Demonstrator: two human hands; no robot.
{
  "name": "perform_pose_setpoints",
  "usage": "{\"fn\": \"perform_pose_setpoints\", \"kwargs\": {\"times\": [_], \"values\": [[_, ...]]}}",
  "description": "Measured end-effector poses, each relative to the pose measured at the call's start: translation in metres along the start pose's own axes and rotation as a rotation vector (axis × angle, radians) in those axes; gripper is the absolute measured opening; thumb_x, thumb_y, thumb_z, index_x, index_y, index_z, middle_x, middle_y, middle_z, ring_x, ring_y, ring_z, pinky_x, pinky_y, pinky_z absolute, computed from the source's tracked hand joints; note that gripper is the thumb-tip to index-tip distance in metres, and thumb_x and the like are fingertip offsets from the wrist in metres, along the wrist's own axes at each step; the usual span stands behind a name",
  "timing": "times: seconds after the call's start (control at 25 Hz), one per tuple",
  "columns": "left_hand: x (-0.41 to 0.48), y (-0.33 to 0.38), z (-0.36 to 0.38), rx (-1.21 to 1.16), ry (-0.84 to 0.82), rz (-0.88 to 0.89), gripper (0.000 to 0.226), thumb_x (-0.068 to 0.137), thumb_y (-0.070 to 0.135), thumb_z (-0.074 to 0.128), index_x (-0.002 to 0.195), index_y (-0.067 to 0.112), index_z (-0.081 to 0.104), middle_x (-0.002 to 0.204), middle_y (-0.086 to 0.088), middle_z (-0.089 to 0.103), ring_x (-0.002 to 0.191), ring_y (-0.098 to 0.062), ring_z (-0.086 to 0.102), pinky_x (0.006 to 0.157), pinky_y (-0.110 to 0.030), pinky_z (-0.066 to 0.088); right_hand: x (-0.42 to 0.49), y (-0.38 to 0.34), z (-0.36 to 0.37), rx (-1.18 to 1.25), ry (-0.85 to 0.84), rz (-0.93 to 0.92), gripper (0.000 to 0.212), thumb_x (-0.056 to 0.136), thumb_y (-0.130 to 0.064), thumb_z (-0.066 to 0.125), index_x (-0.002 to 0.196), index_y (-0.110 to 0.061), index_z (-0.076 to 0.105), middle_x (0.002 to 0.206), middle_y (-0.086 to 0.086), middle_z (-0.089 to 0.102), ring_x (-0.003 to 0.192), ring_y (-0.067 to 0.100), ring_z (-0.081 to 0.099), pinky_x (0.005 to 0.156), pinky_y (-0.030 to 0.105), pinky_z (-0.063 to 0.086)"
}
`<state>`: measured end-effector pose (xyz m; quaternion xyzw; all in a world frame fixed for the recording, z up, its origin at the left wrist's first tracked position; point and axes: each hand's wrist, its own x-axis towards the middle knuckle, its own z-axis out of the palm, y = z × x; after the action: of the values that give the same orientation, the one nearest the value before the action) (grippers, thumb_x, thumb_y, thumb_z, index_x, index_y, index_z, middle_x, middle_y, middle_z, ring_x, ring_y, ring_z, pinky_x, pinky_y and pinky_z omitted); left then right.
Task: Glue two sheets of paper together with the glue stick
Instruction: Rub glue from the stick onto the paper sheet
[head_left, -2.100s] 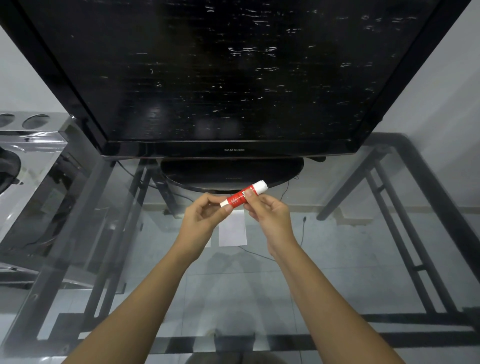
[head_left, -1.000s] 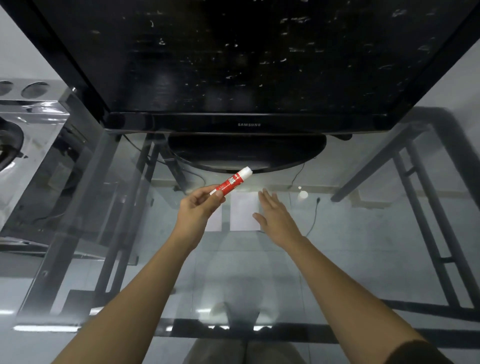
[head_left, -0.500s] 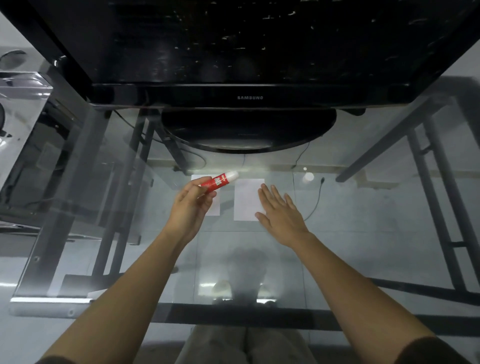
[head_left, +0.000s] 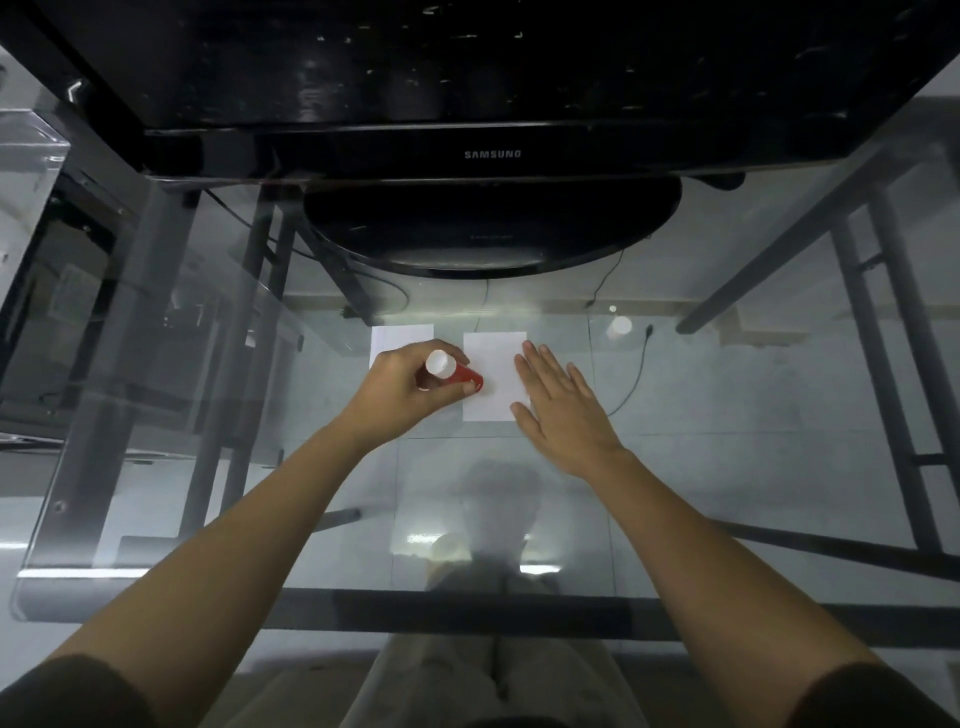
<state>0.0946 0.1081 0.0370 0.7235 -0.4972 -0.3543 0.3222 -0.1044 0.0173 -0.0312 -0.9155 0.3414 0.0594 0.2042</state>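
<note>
**Glue stick coming down onto the right sheet**

Compared with half a second ago, the left hand (head_left: 402, 387) is now lower and turned over: the glue stick (head_left: 452, 375), then held slanted above the glass surface (head_left: 727, 467), is pointing down at the left edge of the right sheet (head_left: 493, 364), white end toward the camera. The fingers are clamping the red barrel. The right hand (head_left: 558, 410) is lying flat, fingers spread apart, on the sheet's right edge, further onto it than before. The left sheet (head_left: 400, 335) is lying beside it, apart, partly covered by the left hand. The stick's tip is hidden; contact with paper cannot be told. A small white cap-like object (head_left: 620, 326) is sitting to the right, blurred.
</note>
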Motion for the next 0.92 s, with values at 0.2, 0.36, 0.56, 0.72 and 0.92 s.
{"fn": "perform_pose_setpoints", "kwargs": {"times": [0.2,0.36,0.56,0.72,0.92], "values": [[0.005,0.005,0.001,0.198,-0.129,0.183,0.020,0.077,0.026,0.072,0.092,0.014,0.065,0.088,0.004,0.065,0.076,-0.005,0.058,0.067,-0.009,0.047,0.001,-0.001,-0.002,0.021,0.022,0.012,0.062,0.098,-0.040,0.032,0.147,-0.012,0.009,0.159,0.003,0.003,0.145,0.014,-0.001,0.115,0.031,-0.003],[0.009,0.008,0.005,0.306,-0.233,0.258,0.019,0.080,0.024,0.070,0.094,0.012,0.064,0.093,-0.004,0.068,0.079,-0.015,0.060,0.071,-0.020,0.049,0.002,-0.001,-0.003,0.019,0.015,0.012,0.062,0.098,-0.039,0.033,0.147,-0.011,0.009,0.159,0.003,0.002,0.145,0.014,-0.002,0.116,0.033,-0.001],[0.016,0.007,-0.002,0.346,-0.211,0.253,0.016,0.080,0.022,0.069,0.090,0.011,0.064,0.087,-0.007,0.066,0.072,-0.016,0.058,0.066,-0.020,0.048,0.002,-0.001,-0.002,0.015,0.013,0.008,0.062,0.098,-0.040,0.032,0.147,-0.012,0.008,0.159,0.003,0.002,0.145,0.014,-0.003,0.116,0.032,-0.002],[0.013,0.009,0.006,0.322,-0.250,0.275,0.019,0.079,0.024,0.070,0.091,0.011,0.064,0.087,-0.006,0.067,0.073,-0.016,0.059,0.065,-0.015,0.046,0.002,-0.001,-0.001,0.009,0.009,0.012,0.062,0.098,-0.040,0.032,0.147,-0.012,0.007,0.159,0.003,0.001,0.145,0.014,-0.003,0.116,0.032,-0.002],[0.020,0.008,0.001,0.317,-0.117,0.232,0.020,0.079,0.021,0.071,0.091,0.007,0.064,0.089,-0.008,0.067,0.073,-0.019,0.060,0.069,-0.029,0.054,0.002,-0.002,-0.002,0.015,0.014,0.021,0.062,0.098,-0.040,0.032,0.147,-0.011,0.008,0.159,0.003,0.003,0.145,0.014,-0.002,0.116,0.033,-0.001]]}}
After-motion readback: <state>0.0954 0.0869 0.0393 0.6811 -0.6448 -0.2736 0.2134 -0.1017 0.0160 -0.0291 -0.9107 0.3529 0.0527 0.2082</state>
